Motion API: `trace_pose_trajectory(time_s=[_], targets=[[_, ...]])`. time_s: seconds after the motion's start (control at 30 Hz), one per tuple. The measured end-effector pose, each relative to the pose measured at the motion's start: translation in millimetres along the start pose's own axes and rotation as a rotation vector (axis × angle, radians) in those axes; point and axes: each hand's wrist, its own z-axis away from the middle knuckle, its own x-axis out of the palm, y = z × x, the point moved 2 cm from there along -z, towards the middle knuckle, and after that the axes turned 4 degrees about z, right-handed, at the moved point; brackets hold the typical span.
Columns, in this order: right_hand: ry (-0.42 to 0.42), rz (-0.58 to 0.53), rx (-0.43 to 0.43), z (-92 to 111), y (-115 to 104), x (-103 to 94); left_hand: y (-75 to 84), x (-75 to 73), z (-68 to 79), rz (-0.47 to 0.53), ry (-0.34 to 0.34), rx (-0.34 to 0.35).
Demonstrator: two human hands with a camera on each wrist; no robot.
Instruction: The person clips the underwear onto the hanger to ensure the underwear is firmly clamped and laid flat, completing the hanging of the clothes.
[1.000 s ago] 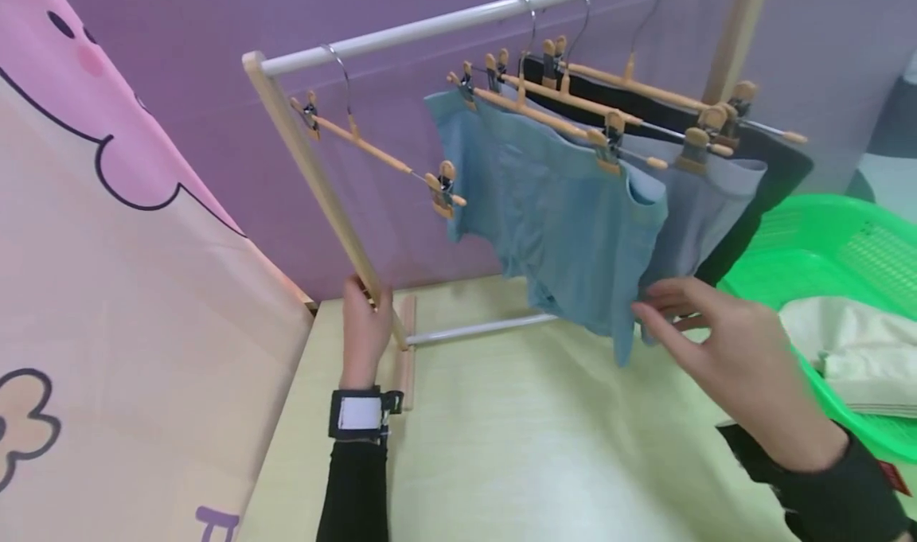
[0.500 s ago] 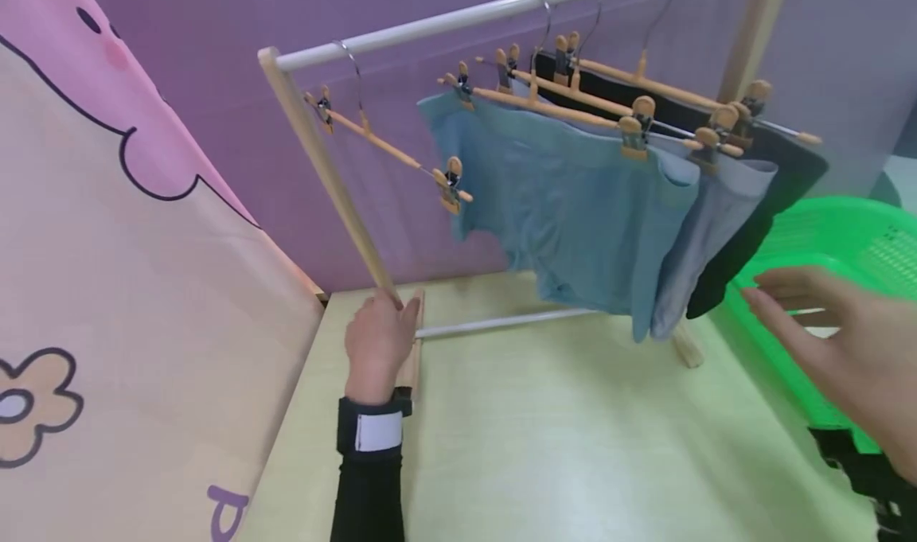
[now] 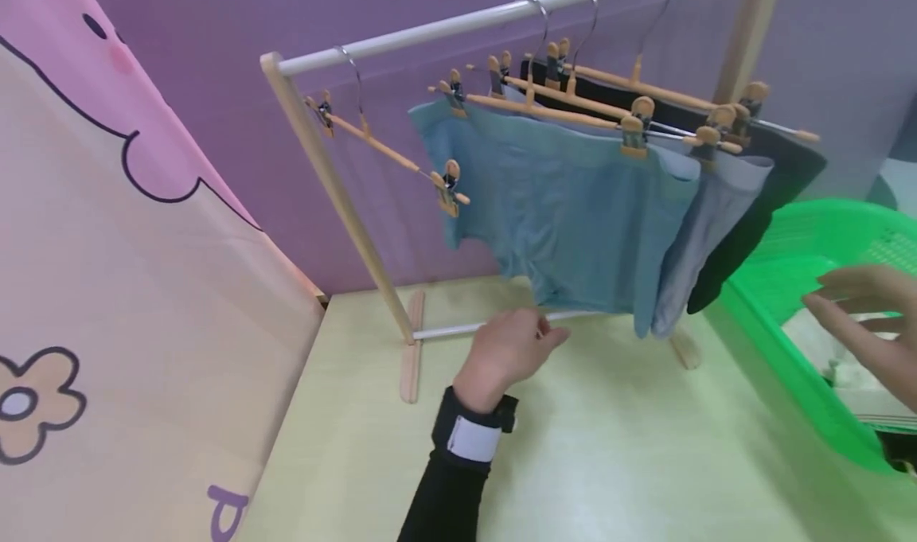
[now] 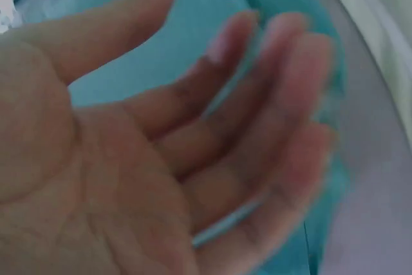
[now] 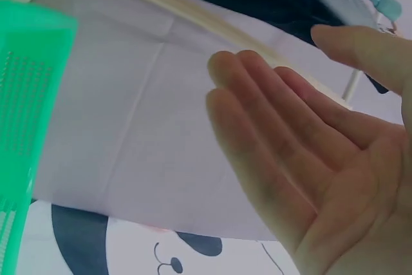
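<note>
My left hand (image 3: 505, 355) is just below and in front of the hem of a pair of light blue shorts (image 3: 573, 208). In the left wrist view its fingers (image 4: 219, 127) are loosely bent with nothing in them, the blue cloth (image 4: 187, 37) behind. The shorts hang by the clips of a hanger (image 3: 544, 111). Behind them hang a pale grey garment (image 3: 688, 243) and a black garment (image 3: 777, 204) on clip hangers. Over the near part of a green basket (image 3: 777, 347), my right hand (image 3: 877, 323) holds nothing, its fingers (image 5: 270, 127) extended in the right wrist view.
A rack with a white top rail (image 3: 444, 29) and wooden posts (image 3: 340, 200) stands on the pale table (image 3: 573, 454). A bare clip hanger (image 3: 387, 150) hangs at its left end. White cloth (image 3: 813, 339) lies in the basket. A printed curtain (image 3: 143, 303) borders the left.
My left hand has let go of the rack's left post and moved right, below the blue shorts. My right hand has left the garments' lower edge and moved right, over the basket.
</note>
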Motion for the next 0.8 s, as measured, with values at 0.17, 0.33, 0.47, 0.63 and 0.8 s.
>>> trace_pose_trajectory(time_s=[0.17,0.33,0.47,0.63,0.8], targets=[[-0.079,0.072,-0.035,0.9,13.5,2.6,38.7,16.0,-6.7,0.109,0.055,0.242],[-0.124,0.226,-0.112,-4.1,24.8,2.3,64.9,26.8,-12.5,0.121,0.075,0.334],[-0.132,0.270,-0.179,-10.5,35.0,-1.8,82.3,41.8,-17.1,0.149,0.012,0.343],[-0.144,0.337,-0.293,-23.1,51.1,-6.3,103.6,64.9,-26.4,0.276,-0.004,0.320],[-0.187,0.411,-0.367,-33.1,74.3,-4.5,124.6,91.5,-35.3,0.302,0.004,0.255]])
